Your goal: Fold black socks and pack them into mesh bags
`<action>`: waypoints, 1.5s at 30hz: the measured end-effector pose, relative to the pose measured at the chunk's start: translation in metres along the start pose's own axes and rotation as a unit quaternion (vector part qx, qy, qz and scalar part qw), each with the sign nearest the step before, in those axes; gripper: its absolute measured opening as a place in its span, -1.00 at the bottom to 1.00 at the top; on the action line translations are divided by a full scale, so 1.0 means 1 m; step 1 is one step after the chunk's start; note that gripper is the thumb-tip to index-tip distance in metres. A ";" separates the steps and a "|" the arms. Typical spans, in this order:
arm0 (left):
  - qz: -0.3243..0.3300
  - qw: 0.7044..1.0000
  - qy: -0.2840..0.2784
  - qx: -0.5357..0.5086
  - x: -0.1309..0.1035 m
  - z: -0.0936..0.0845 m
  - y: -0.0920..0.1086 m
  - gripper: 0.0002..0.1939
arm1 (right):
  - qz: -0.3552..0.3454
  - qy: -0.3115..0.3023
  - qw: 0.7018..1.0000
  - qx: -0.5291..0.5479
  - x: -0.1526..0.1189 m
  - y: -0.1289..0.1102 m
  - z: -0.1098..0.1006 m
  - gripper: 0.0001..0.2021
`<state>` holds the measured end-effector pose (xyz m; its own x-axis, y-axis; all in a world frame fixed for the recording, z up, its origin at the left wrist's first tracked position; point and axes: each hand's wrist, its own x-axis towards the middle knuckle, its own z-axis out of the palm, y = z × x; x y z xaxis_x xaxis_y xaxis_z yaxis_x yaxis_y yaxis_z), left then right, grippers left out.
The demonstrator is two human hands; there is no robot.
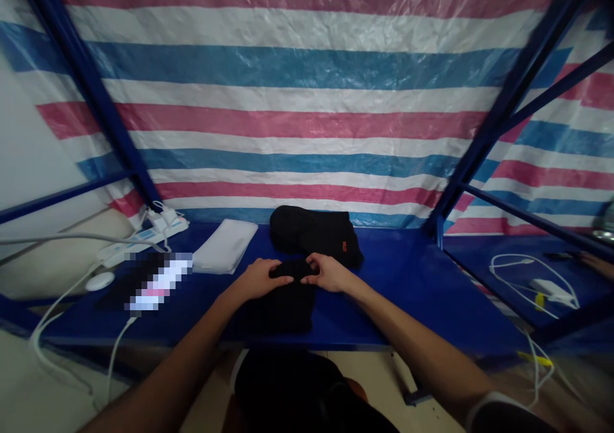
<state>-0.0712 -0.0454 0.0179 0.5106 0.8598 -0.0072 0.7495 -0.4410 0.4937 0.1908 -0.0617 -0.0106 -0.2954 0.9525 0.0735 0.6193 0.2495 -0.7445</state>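
Observation:
A black folded cloth (288, 311) lies on the blue tabletop (393, 292) near its front edge. My left hand (261, 278) is at the cloth's upper left edge, its thumb and fingers closed on the fabric. At the upper right edge, my right hand (329, 273) pinches the same cloth between thumb and fingers. Just behind my hands rests another black folded item (314, 231) with small orange lettering, near the striped sheet.
Left of my hands are white papers (225, 247), a blurred-out lit device (160, 283), a white round object (100, 282) and a power strip (144, 240) with cables. Blue metal posts flank the table. A charger (551, 290) and part of another person's hand are at the right.

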 end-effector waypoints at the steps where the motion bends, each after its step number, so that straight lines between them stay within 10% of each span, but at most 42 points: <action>1: -0.008 0.999 -0.040 -0.018 0.000 -0.006 0.001 -0.43 | -0.010 -0.008 1.000 0.002 0.002 -0.002 -0.003 -0.51; 4: -0.019 0.997 -0.042 -0.054 0.003 -0.024 0.012 -0.47 | -0.056 0.023 0.997 0.036 0.006 -0.016 -0.016 -0.60; 10: 0.125 0.952 0.280 -0.008 -0.019 -0.020 0.047 -0.81 | -0.299 0.190 0.933 -0.060 -0.023 -0.050 -0.045 -0.74; 17: 0.151 0.979 0.109 0.076 -0.076 0.039 0.046 -0.80 | -0.272 -0.067 0.957 -0.073 -0.072 -0.022 -0.031 -0.77; 26: 0.043 0.985 0.147 -0.075 -0.065 0.044 0.052 -0.78 | -0.163 0.007 0.986 0.018 -0.070 -0.013 -0.009 -0.87; 36: -0.049 0.978 0.166 -0.120 -0.041 0.047 0.051 -0.87 | -0.315 0.013 0.931 -0.181 -0.072 -0.020 -0.004 -0.60; 40: 0.067 0.963 0.259 -0.002 -0.052 0.054 0.053 -0.94 | -0.306 -0.019 0.941 -0.145 -0.058 -0.013 -0.012 -0.68; 45: 0.159 0.943 0.249 0.156 -0.064 0.060 0.049 -0.78 | -0.251 -0.024 0.966 -0.050 -0.036 -0.006 -0.019 -0.73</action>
<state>-0.0422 -0.1378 -0.0099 0.5270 0.6522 0.5449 0.7194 -0.6837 0.1225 0.2114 -0.0938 0.0039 -0.6096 0.6981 0.3757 0.4551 0.6962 -0.5551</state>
